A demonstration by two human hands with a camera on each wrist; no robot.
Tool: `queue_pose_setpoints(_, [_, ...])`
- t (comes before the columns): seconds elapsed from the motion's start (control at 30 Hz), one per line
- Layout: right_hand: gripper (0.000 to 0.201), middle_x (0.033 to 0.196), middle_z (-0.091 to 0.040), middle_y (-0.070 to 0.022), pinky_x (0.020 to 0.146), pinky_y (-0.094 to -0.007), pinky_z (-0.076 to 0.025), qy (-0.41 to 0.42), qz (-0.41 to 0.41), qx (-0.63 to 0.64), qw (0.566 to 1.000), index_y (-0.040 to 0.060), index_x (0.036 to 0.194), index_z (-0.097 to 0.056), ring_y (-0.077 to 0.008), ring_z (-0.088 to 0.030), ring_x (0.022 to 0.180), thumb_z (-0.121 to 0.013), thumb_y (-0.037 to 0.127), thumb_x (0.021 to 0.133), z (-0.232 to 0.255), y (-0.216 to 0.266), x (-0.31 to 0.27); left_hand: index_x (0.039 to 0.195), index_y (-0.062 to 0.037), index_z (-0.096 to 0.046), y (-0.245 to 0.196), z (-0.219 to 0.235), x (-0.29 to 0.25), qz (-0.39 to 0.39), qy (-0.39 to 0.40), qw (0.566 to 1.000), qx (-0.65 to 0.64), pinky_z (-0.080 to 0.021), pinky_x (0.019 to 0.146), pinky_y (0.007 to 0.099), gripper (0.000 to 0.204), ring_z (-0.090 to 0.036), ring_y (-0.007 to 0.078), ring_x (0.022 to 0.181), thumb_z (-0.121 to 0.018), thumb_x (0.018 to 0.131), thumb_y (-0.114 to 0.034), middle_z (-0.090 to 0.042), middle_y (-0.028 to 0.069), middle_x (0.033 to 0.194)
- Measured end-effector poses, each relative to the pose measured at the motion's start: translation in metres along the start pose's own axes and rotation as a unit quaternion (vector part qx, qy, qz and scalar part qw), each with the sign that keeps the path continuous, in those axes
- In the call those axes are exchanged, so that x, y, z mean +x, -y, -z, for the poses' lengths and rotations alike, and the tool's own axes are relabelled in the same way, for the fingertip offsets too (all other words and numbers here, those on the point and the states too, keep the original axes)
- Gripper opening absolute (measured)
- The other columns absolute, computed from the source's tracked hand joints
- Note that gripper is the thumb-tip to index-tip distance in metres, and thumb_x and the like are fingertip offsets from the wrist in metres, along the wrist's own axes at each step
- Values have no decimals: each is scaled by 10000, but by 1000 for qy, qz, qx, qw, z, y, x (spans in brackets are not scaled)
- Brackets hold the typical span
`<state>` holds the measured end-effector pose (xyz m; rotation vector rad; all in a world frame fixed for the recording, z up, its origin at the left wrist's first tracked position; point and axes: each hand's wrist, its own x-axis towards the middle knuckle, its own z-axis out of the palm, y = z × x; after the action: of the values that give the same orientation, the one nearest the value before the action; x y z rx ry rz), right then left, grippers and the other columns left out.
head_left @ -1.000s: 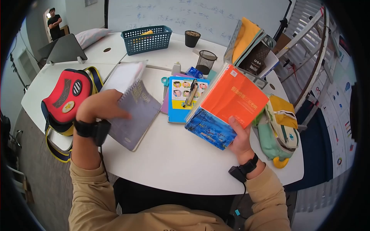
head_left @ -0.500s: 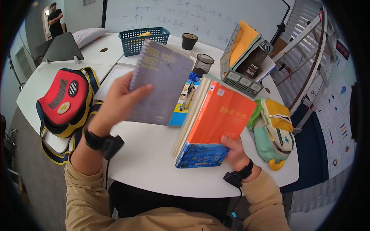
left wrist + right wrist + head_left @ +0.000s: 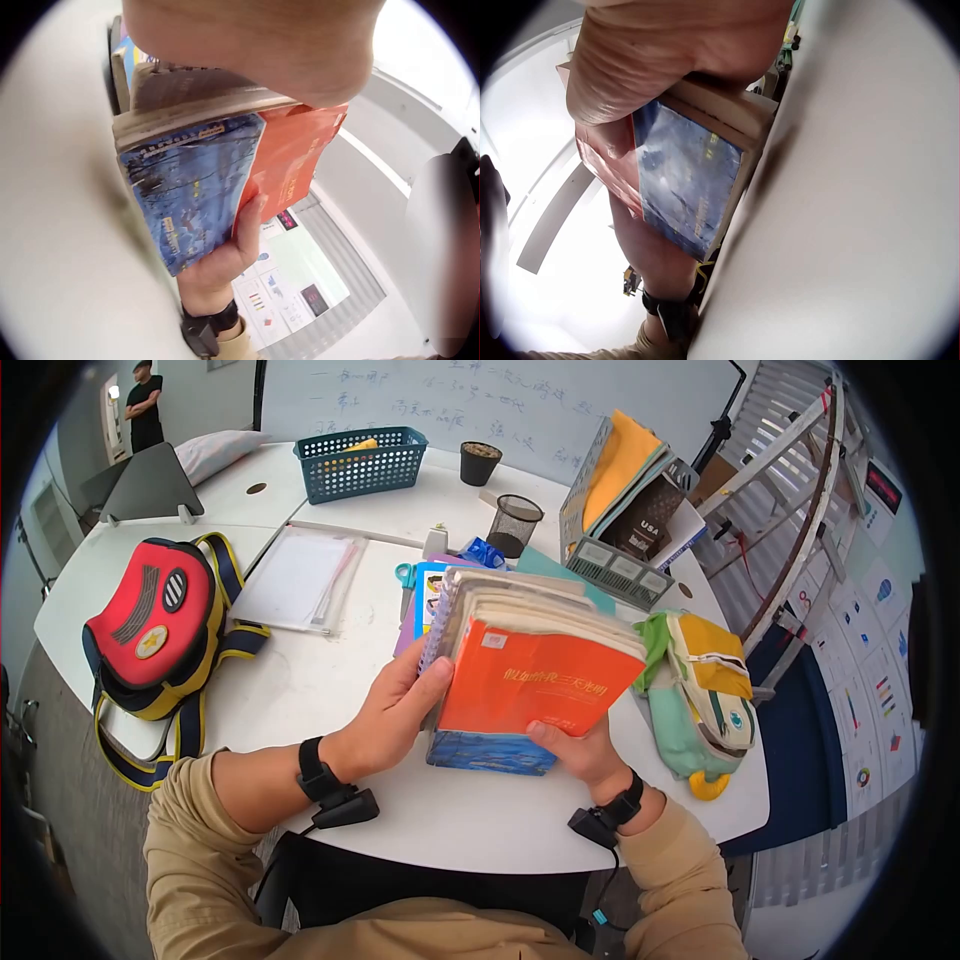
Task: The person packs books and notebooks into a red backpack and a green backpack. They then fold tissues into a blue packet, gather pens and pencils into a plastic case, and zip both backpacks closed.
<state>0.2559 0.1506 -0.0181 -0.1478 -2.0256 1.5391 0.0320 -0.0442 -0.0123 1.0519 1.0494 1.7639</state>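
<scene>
A stack of books with an orange and blue front cover point(image 3: 540, 685) is held upright between both hands, low over the table. The spiral notebook point(image 3: 437, 622) stands at the back left of the stack. My left hand point(image 3: 385, 710) grips the left side, thumb by the notebook's coil, its fingers hidden behind. My right hand point(image 3: 585, 750) holds the lower right, thumb on the orange cover. In the left wrist view the blue part of the cover point(image 3: 191, 191) faces the camera, with the right hand point(image 3: 225, 262) below it. The right wrist view shows the blue cover point(image 3: 686, 176) near the tabletop.
A red bag point(image 3: 150, 620) and a clear folder of papers point(image 3: 295, 580) lie left. Behind are a teal basket point(image 3: 362, 468), plant pot point(image 3: 480, 463), mesh cup point(image 3: 515, 525) and grey file holder point(image 3: 620, 572). A green-yellow bag point(image 3: 700, 695) lies right.
The spiral notebook has moved right from above the papers to behind the book stack, in my left hand. My right hand has brought the stack slightly left and more upright.
</scene>
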Motion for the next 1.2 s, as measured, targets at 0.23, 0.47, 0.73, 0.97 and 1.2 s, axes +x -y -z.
queue_pose_setpoints(0.23, [481,1367,-798,-110,1061,-381,-601,30,-9,-24,999,8,1437,-735,-232,-750,1244,-916,200,1035,-3,1,-4,1791,-13,-283,13,-7,-1,-134,60,986,85,-456,1306,428,1075,-531,219,1570,-959,992,-257,-534,149,1708])
queue_pose_setpoints(0.47, [529,1408,-784,-109,1117,-413,-587,113,38,-149,982,42,1459,-734,-261,-734,1307,-936,258,1021,-1,-3,-1,1742,-4,-370,4,-2,-1,-91,73,978,173,-531,1243,413,989,-624,230,1491,-960,953,-91,-633,156,1633])
queue_pose_setpoints(0.73, [880,1524,-707,-147,1152,-409,-587,-18,52,-70,996,-14,1617,-538,-227,-705,1358,-1012,293,942,-4,-16,1,1678,-6,-485,7,-1,0,-90,61,980,165,-536,1225,405,859,-659,220,1445,-951,961,-93,-688,148,1580])
queue_pose_setpoints(0.97, [704,1466,-757,-125,1127,-400,-600,64,18,-82,994,11,1554,-636,-228,-734,1315,-967,276,991,-5,-7,-1,1610,-7,-572,-1,-5,0,-103,84,969,209,-565,1188,393,843,-692,200,1393,-1005,892,-93,-725,134,1528])
queue_pose_setpoints(1.2, [402,1371,-817,-76,1106,-396,-591,106,27,-132,985,63,1383,-801,-242,-754,1277,-900,259,1047,-4,0,-3,1554,-13,-639,2,4,8,-123,96,954,256,-594,1141,378,790,-740,188,1316,-1018,865,-87,-778,119,1451])
